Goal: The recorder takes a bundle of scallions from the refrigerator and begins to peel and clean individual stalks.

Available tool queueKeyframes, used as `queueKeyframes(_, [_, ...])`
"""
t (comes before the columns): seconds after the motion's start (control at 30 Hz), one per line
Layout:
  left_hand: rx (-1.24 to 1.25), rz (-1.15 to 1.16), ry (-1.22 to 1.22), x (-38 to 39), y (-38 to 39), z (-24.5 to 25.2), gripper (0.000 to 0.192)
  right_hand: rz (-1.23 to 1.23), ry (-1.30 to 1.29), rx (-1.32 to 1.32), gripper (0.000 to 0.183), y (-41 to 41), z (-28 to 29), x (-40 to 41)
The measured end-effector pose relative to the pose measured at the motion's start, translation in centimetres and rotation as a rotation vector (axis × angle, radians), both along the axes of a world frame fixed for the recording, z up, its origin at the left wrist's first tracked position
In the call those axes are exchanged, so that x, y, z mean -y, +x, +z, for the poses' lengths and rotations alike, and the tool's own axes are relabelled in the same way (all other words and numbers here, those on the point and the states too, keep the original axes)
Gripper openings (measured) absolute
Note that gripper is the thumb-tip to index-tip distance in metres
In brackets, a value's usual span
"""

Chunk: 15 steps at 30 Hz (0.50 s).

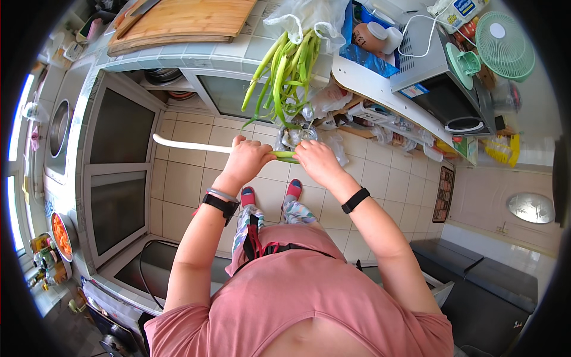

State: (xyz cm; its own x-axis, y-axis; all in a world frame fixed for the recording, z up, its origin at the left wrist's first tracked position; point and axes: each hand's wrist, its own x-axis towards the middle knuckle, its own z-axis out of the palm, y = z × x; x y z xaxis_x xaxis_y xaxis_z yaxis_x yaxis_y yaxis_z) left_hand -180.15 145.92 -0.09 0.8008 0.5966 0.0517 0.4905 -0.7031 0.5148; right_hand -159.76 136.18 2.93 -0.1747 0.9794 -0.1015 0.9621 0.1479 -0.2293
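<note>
Between my two hands I hold one long green onion (194,146) level above the floor. Its white stem runs out to the left, slightly bent at the tip. My left hand (249,159) is closed around the stem where white turns to green. A short pale green stretch shows before my right hand (314,159), which grips the other end; the leaf tips there are mostly hidden. Beyond my hands, a bunch of green onion leaves (285,76) hangs over the counter edge out of a white plastic bag (305,18).
Wooden cutting boards (187,20) and a knife (142,11) lie on the tiled counter (196,58). At left stands a bowl of chopped carrots (62,236). A microwave (441,98) and a green fan (504,47) are at right. Plastic bags (296,137) sit on the floor below the onions.
</note>
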Motion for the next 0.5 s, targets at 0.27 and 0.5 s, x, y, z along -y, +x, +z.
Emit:
queueKeyframes(0.27, [-0.023, 0.064, 0.003, 1.1, 1.2, -0.8, 0.024, -0.025, 0.130, 0.035, 0.008, -0.5, -2.0, 0.6])
queueKeyframes(0.5, [-0.231, 0.131, -0.024, 2.2, 3.1, -1.1, 0.027, -0.127, 0.114, 0.205, 0.012, -1.5, -3.2, -0.2])
